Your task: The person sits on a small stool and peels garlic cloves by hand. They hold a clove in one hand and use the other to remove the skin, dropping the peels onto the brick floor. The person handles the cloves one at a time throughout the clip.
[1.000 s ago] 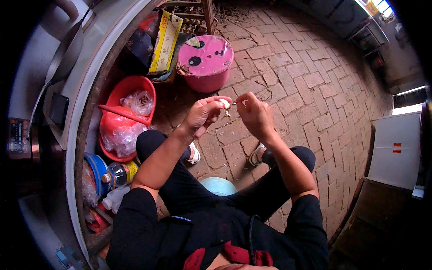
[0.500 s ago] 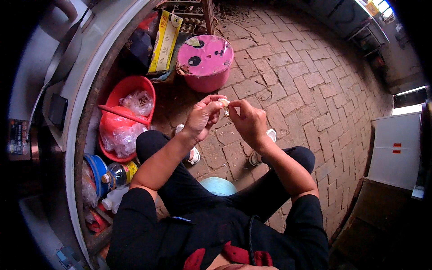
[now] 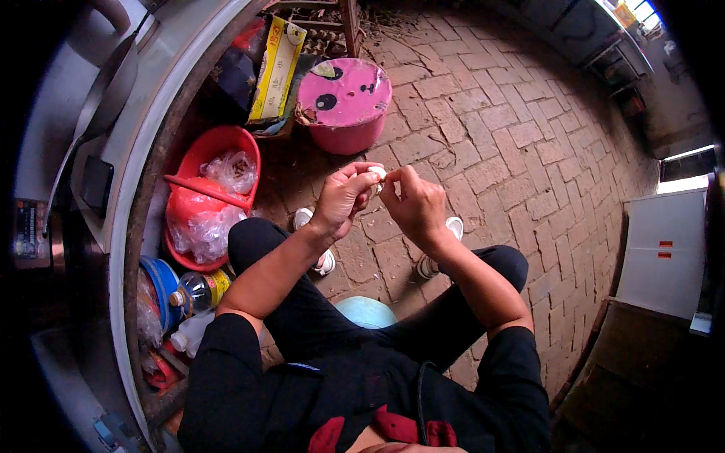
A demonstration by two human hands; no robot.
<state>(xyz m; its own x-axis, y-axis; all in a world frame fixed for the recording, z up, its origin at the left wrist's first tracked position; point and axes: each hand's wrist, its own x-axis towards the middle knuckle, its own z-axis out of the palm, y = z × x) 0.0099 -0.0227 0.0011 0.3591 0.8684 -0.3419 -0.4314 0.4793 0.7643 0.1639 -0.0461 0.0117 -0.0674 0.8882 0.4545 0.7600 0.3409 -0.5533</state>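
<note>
Just beyond the knees of a person sitting low, a small white piece (image 3: 377,174) sits up in the air between two bare hands. The left hand (image 3: 343,198) has its grip pinched on it, thumb against forefinger. The right hand (image 3: 419,202) meets it from the other side, fingertips bunched at its edge; from here I can't tell whether they pinch it too.

Below spreads a brick floor (image 3: 513,174), with white shoes (image 3: 325,262) planted on it and a pale blue rounded thing (image 3: 365,312) showing between the thighs. Ahead stands a pink tub (image 3: 347,137) with a cartoon face on top, beside a yellow box (image 3: 278,72). To the left, a red basket (image 3: 254,162) holds plastic bags (image 3: 204,234), near a yellow-labelled bottle (image 3: 202,291). A dark pan (image 3: 109,90) rests on the counter (image 3: 162,83).
</note>
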